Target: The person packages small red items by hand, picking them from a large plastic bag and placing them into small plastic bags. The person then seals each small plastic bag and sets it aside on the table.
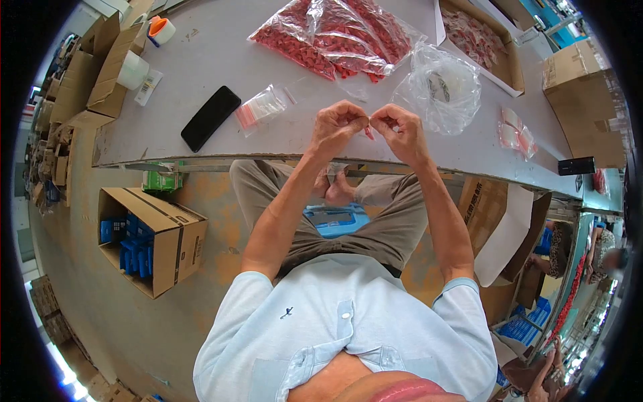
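Note:
My left hand (339, 126) and my right hand (399, 131) meet above the table's front edge, both with fingertips pinched together. Between them hangs a small red item (369, 133), mostly hidden by the fingers; its kind is too small to make out. Beyond the hands lies a large clear bag of small red pieces (335, 37). A crumpled clear plastic bag (439, 87) rests just past my right hand. Left of my left hand is a stack of small clear bags with red marks (261, 109), beside a black phone (211, 118).
An open carton of small red-filled packets (475, 43) sits at the back right. More small packets (516, 134) and a black cylinder (576, 166) lie at right. A tape roll (161, 31) is at back left. On the floor stands a carton with blue boxes (181, 241).

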Demonstrator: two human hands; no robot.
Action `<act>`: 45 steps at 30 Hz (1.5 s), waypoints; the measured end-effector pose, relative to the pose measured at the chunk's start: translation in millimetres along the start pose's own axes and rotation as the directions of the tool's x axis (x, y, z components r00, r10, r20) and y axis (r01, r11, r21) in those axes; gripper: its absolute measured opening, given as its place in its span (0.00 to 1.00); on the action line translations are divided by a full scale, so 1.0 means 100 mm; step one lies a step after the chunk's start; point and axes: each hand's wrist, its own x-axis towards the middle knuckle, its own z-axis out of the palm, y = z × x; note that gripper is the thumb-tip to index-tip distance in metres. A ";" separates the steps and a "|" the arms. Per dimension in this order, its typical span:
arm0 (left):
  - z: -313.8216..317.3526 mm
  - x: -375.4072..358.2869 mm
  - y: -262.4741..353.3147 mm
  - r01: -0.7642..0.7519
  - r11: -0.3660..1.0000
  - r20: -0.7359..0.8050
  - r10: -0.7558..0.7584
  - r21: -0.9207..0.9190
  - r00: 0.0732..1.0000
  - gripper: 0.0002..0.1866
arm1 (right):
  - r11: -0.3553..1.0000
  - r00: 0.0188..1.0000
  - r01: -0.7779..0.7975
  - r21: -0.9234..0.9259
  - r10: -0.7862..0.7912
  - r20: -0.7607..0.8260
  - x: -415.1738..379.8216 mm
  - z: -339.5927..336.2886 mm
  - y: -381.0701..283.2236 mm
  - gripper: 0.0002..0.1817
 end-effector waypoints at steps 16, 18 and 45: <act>0.04 0.00 0.12 0.022 0.999 -0.071 -0.024 -0.038 0.997 0.04 | 0.926 0.977 -0.199 0.320 0.213 -0.007 -0.04 -0.04 0.07 0.07; 0.07 -0.02 0.18 -0.030 0.988 -0.042 0.024 -0.150 0.999 0.05 | 0.925 0.978 -0.194 0.325 0.206 -0.003 -0.04 -0.02 0.07 0.07; 0.03 -0.03 0.07 0.004 0.996 0.086 0.004 -0.092 0.996 0.04 | 0.988 0.980 -0.097 0.116 0.075 0.184 -0.13 -0.28 -0.04 0.06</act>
